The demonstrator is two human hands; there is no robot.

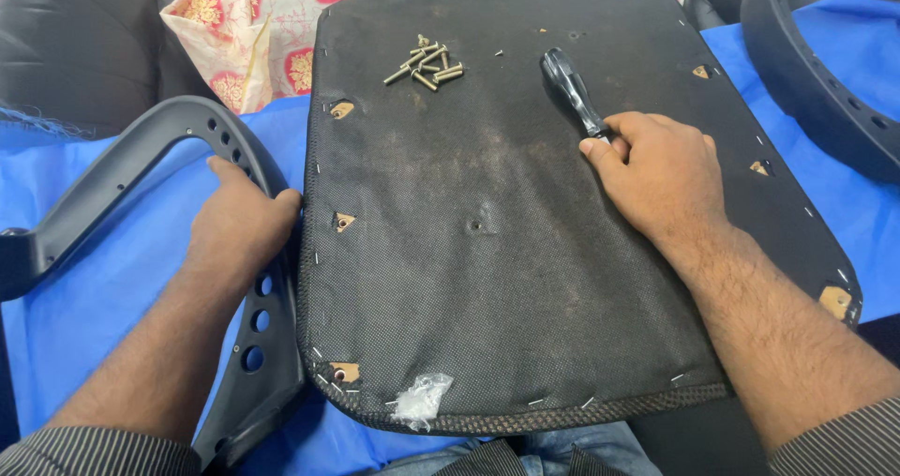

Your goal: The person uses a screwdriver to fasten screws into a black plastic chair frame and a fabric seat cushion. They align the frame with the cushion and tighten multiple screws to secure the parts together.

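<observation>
A black fabric-covered chair seat base [487,232] lies upside down in front of me, stapled along its edge. My left hand [239,223] grips a dark grey plastic armrest [122,171] beside the seat's left edge. My right hand [661,171] rests on the seat, fingers closing around the lower end of a black-handled screwdriver [570,87] that lies on the fabric. A small pile of several brass screws [427,63] sits near the seat's far edge.
A blue sheet [103,288] covers the surface beneath. A second grey armrest [825,73] lies at the far right. A floral patterned cloth [253,26] and a black cushion [66,45] sit at the back left. A scrap of clear plastic [422,399] clings near the seat's front edge.
</observation>
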